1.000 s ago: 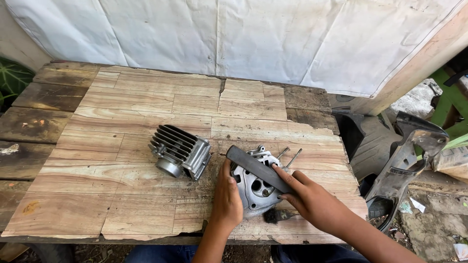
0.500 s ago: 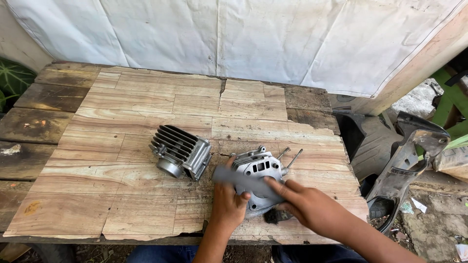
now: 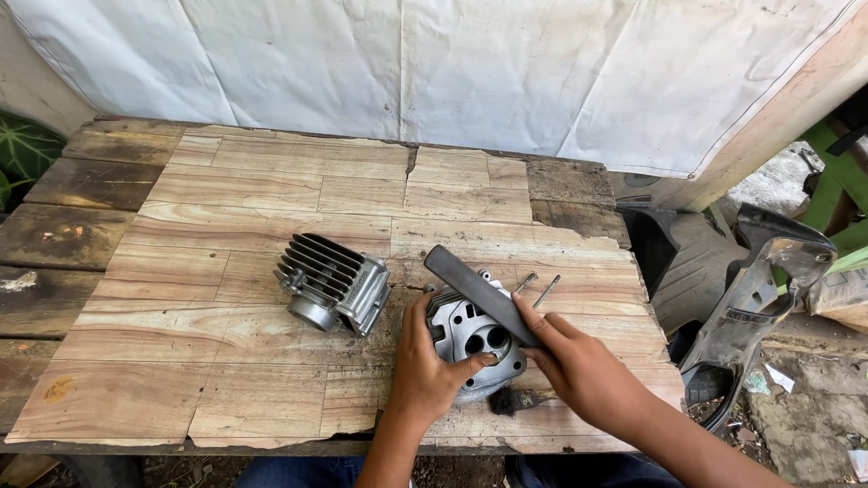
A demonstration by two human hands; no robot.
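Observation:
A grey metal cylinder head (image 3: 472, 339) lies on the wooden table (image 3: 271, 217) near its front edge. My left hand (image 3: 427, 369) grips its left side, thumb across the face. My right hand (image 3: 579, 366) holds a long dark flat bar (image 3: 477, 291), like a file, laid slanting over the top of the head. A finned grey engine cylinder (image 3: 333, 282) lies on its side just left of the head, apart from my hands.
Two thin metal bolts (image 3: 539, 287) lie behind the head. A small dark brush (image 3: 514, 399) sits at the table's front edge. White sheeting (image 3: 452, 63) hangs behind. Dark plastic motorcycle body panels (image 3: 755, 289) stand on the ground to the right.
The dark bar slid down toward me across the head half a second ago and is now pushed back up and away. My left hand stays on the head.

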